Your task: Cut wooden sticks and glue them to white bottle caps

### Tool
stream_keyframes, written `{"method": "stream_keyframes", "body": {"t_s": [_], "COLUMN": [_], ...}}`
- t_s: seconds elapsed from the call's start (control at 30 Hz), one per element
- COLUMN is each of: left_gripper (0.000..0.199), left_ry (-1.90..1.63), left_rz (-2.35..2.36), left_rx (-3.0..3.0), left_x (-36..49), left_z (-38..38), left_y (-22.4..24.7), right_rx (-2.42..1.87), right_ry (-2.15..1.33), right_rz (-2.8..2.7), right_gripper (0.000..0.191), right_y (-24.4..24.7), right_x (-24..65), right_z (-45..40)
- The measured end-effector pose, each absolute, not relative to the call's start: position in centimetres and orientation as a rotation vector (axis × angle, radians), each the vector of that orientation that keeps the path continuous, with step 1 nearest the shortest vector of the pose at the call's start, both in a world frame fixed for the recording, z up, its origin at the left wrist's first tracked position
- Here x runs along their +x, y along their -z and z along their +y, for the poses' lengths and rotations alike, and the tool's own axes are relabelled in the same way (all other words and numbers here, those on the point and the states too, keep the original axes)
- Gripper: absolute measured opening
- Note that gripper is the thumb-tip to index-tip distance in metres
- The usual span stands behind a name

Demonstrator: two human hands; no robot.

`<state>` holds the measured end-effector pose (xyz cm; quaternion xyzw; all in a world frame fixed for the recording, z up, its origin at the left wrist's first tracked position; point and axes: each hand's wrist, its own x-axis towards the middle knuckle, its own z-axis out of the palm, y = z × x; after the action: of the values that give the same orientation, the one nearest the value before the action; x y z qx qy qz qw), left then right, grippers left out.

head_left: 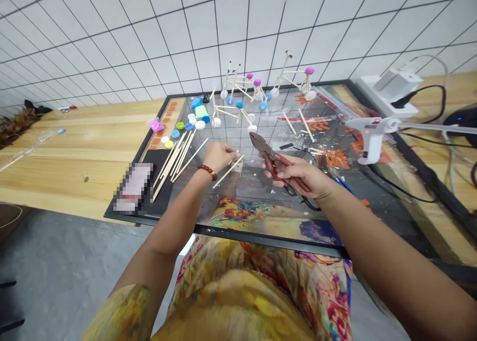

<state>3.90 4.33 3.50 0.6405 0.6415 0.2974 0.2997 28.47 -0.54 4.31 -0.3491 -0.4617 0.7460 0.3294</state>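
I've got the R hand (303, 176) closed around red-handled pliers (271, 158), held above the glass-like tabletop (257, 202), jaws pointing up & away from me; can't tell if the jaws are open. The L hand (220, 155) is just L of the pliers, fingers drawn in narrow at the far end of a single light stick (226, 174); can't tell if they grip it or only touch it. That stick slants in front of me, near end to the L.

L of the L hand: a bunch of loose sticks (178, 157), w/ a pixelated item (134, 187) beside it. Beyond: coloured caps (180, 126), a pink packet (157, 126), & stick frames (238, 110) w/ white, blue & pink round pcs. R side: 2 short sticks (306, 125), then a white glue gun (373, 134) near the R edge of the tabletop. Tiled wall (231, 13) at the back.
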Motion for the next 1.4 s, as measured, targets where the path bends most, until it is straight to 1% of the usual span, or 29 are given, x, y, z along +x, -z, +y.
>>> {"method": "stream_keyframes", "body": {"t_s": [0.07, 0.17, 0.3, 0.4, 0.5, 1.03, 1.23, 1.4], "left_gripper": [0.014, 0.020, 0.028, 0.022, 0.016, 0.019, 0.024, 0.014], "left_ry": [-0.774, -0.742, -0.691, -0.683, -0.700, -0.645, -0.660, -0.680], "left_rz": [1.714, 1.725, 1.692, 1.665, 1.643, 1.626, 1.632, 1.771], "left_rx": [1.735, 1.752, 1.748, 1.747, 1.759, 1.815, 1.796, 1.843], "left_x": [4.0, 4.1, 4.0, 3.9, 3.9, 3.8, 4.4, 3.7], "left_z": [4.3, 4.0, 3.4, 3.4, 3.5, 3.3, 2.9, 2.1], "left_y": [-3.6, -4.1, -4.8, -4.8, -4.6, -4.7, -5.4, -7.2], "right_rx": [-0.926, -0.940, -0.939, -0.931, -0.920, -0.926, -0.908, -0.913], "right_ry": [-1.955, -1.959, -1.963, -1.975, -1.981, -1.966, -1.975, -1.978], "right_rz": [-1.217, -1.234, -1.208, -1.189, -1.191, -1.142, -1.167, -1.147], "right_gripper": [0.036, 0.034, 0.038, 0.040, 0.038, 0.039, 0.037, 0.039], "right_y": [-4.3, -4.3, -4.4, -4.4, -4.3, -4.5, -4.5, -4.6], "right_x": [28.5, 28.4, 28.4, 28.3, 28.3, 28.1, 28.2, 28.2], "right_z": [-0.5, -0.5, -0.5, -0.5, -0.5, -0.6, -0.6, -0.6]}}
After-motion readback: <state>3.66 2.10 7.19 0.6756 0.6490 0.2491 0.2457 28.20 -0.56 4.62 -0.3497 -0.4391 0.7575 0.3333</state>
